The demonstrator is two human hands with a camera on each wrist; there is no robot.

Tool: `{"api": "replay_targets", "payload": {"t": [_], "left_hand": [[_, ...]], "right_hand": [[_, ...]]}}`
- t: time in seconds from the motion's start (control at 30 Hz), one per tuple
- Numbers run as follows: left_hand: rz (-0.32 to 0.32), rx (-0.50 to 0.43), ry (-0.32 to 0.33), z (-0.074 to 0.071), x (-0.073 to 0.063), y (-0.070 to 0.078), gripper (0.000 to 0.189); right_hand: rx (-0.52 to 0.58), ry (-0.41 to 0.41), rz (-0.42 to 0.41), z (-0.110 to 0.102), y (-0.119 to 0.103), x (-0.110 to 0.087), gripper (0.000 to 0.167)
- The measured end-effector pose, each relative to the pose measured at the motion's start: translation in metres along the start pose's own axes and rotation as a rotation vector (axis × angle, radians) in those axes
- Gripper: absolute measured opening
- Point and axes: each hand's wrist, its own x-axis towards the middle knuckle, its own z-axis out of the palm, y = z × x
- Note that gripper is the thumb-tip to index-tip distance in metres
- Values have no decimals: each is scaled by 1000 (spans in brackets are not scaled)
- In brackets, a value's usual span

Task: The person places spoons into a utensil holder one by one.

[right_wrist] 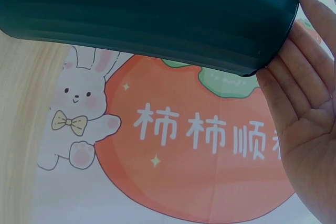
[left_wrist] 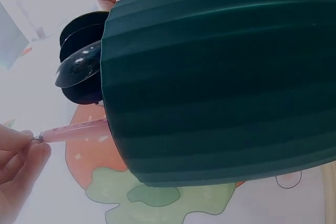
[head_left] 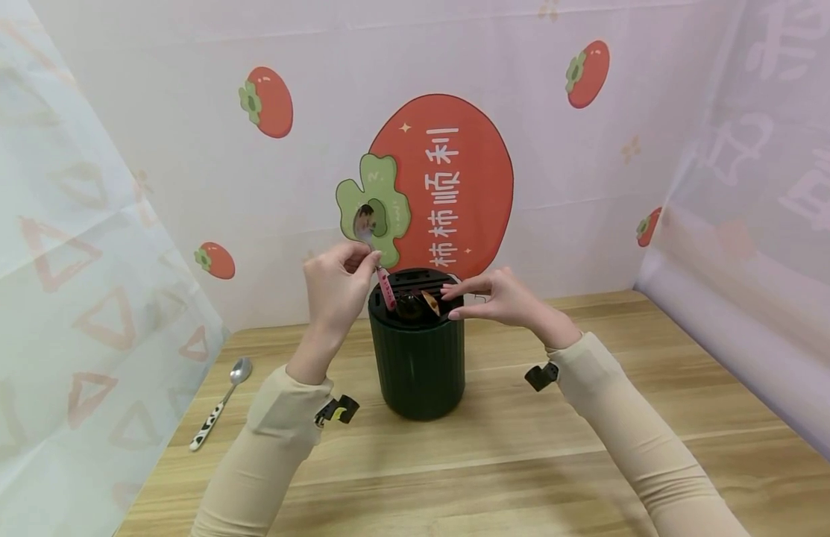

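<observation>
A dark green ribbed utensil holder (head_left: 420, 365) stands upright on the table, with a black slotted top. Above its left side my left hand (head_left: 337, 287) pinches a metal spoon with a pink handle (head_left: 385, 289) at the neck, bowl up. The handle's lower end goes into the top, and the rim hides its tip in the left wrist view. Several dark, shiny spoon-like bowls (left_wrist: 80, 66) stick out beside it. On the other side, my right hand (head_left: 505, 300) has its fingers extended and touching the holder's rim, as the right wrist view shows.
A second spoon (head_left: 216, 414), with a black-and-white spotted handle, lies on the wooden table (head_left: 415, 477) to the left. Behind the holder hangs a white printed cloth (head_left: 495, 60) with red persimmons. Similar cloth borders the table at both sides.
</observation>
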Motion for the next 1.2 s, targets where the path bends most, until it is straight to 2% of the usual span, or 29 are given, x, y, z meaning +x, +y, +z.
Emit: {"api": "replay_targets", "payload": {"t": [0.27,0.57,1.2], "left_hand": [[37,11,-21,0,1,-3,7],[94,10,-88,0,0,-5,7],[69,29,-168,-3,-1,-6,6]], "right_hand": [[-10,-5,-13,0,0,1,29],[1,-3,-7,0,-1,1,29],[-12,3,-2,0,-1,1,28]]}}
